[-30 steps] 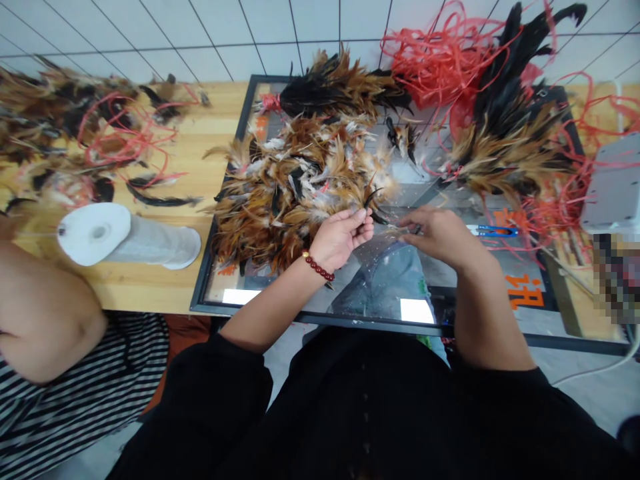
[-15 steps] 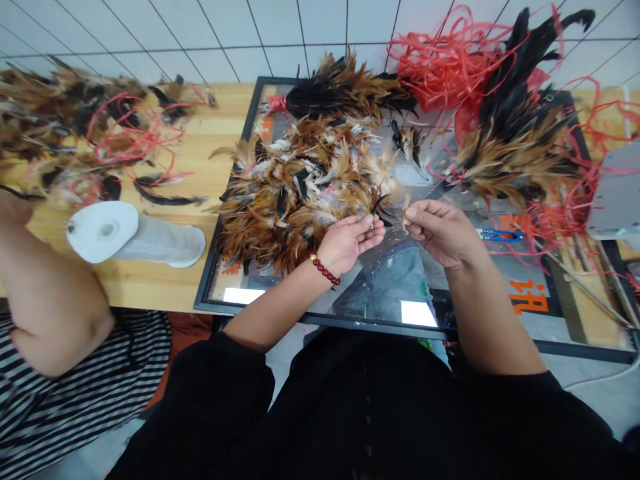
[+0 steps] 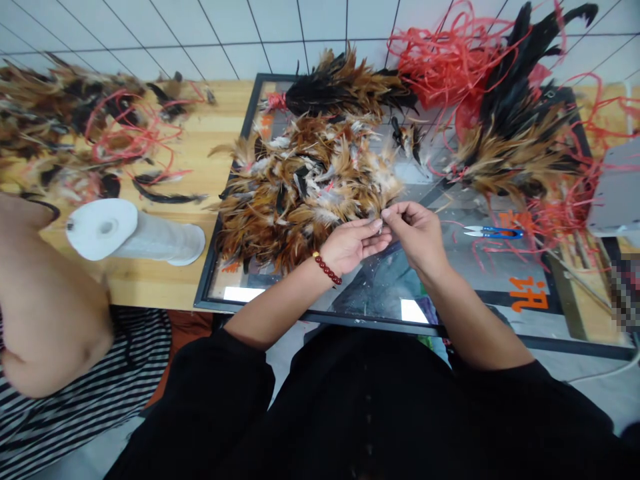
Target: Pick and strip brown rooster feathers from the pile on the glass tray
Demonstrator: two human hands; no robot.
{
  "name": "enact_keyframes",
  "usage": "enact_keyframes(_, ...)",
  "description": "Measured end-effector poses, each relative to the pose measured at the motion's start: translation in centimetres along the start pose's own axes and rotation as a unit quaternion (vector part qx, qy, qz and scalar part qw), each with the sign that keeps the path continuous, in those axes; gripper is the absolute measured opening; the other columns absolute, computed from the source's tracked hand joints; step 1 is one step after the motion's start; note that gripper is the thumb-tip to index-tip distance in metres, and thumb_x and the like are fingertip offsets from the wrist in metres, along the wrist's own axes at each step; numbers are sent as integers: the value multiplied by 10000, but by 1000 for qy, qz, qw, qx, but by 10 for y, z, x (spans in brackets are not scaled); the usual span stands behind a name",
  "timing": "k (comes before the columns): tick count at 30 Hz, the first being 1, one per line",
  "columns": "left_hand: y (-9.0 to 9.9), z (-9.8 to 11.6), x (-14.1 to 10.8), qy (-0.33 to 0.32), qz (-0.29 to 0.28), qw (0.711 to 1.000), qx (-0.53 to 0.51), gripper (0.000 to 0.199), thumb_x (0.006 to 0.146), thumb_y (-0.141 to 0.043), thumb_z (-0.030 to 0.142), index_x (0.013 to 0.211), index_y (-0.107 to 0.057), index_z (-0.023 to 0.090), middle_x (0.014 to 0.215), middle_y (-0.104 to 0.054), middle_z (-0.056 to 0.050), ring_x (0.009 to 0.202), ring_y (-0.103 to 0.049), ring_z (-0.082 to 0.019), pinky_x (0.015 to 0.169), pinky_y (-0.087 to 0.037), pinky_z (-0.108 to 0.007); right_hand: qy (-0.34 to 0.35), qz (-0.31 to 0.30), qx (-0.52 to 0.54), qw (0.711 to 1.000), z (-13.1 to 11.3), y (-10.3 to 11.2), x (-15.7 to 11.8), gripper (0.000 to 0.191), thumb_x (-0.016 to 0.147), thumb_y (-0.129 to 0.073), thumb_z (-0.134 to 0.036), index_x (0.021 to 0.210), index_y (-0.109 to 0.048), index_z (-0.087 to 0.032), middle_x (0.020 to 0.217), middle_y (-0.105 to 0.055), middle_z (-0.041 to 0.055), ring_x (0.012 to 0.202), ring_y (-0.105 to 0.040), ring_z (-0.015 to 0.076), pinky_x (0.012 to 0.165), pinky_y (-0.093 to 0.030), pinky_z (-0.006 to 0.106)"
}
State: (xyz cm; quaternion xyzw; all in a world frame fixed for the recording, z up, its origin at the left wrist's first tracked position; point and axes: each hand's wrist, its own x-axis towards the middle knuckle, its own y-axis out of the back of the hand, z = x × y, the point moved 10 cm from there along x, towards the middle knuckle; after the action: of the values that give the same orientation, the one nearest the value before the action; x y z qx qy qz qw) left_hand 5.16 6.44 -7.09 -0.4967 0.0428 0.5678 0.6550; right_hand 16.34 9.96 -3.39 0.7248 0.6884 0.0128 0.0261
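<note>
My left hand [image 3: 357,243], wearing a dark red bead bracelet [image 3: 327,269], is turned palm up with thumb and forefinger pinched on small feathers whose edges blend into the pile behind. The fingertips of my right hand [image 3: 417,233] meet those of my left. They are pinched together on a small feather, mostly hidden by the fingers. Just beyond both hands lies a large heap of brown, white and black feathers [image 3: 300,190], on a dark-framed glass panel [image 3: 370,293]. To the right of my right hand rest blue-handled thread snips [image 3: 500,233].
A white spool [image 3: 160,237] lies on the wooden table [image 3: 195,147] at left, beside another person's arm [image 3: 55,293]. Loose feathers [image 3: 45,113] are behind it. Tied feather bundles [image 3: 345,90] and tangled red plastic strips [image 3: 450,63] lie at the back. A grey box [image 3: 617,190] stands right.
My right hand has moved left with the small brown feather, closing the gap to my left hand. My left hand has shifted slightly right. The snips now show fully.
</note>
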Motion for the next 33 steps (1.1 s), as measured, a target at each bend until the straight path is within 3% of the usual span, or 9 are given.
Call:
enact_keyframes(4,2,5,-2,-14,16,1000,-1,149,906,-554,49,776,-613,93,631,-654,-10,534,-613,-59,607,-518,-194,19,27,34,999,-7,8,4,322,711,-796,-482,722,-631,-206,641,-557,-40,573,-468,87,567,-397,243)
enact_keyframes(9,6,14,-2,-51,38,997,-32,163,925,-534,67,776,-595,96,608,-625,11,511,-578,-37,586,-492,-168,-38,11,75,996,2,6,6,399,675,-803,-545,733,-627,-192,575,-474,-59,506,-354,63,491,-295,230)
enact_keyframes(17,3,13,-3,-44,36,998,-33,161,917,-530,46,779,-599,94,602,-622,8,509,-567,-36,582,-481,-161,-14,-32,58,998,-2,-9,2,379,664,-810,-527,748,-648,-196,686,-584,-20,623,-483,100,589,-400,252)
enact_keyframes(21,5,13,-2,-47,40,997,-49,164,924,-529,63,780,-596,99,594,-605,15,506,-554,-31,572,-476,-149,-18,5,64,998,0,2,4,404,678,-789,-554,735,-610,-197,631,-510,-37,575,-425,90,544,-348,249)
enact_keyframes(26,7,16,-2,-52,40,995,-73,171,932,-513,64,784,-594,97,603,-592,12,517,-551,-29,571,-470,-137,-62,-7,78,995,9,-3,3,404,676,-794,-541,745,-601,-193,559,-435,-60,509,-337,70,490,-279,237)
enact_keyframes(31,6,15,0,-41,28,996,-72,156,913,-537,55,776,-598,98,614,-592,7,516,-545,-34,558,-462,-144,-89,-49,94,990,14,-11,2,374,696,-786,-469,908,-625,-206,624,-458,-63,500,-345,65,474,-312,227)
enact_keyframes(33,8,16,0,-47,34,995,-82,150,905,-550,52,771,-599,99,617,-591,8,524,-546,-33,567,-464,-142,-67,-57,51,995,11,-7,4,317,754,-728,-429,959,-640,-205,657,-497,-47,520,-382,77,496,-345,234)
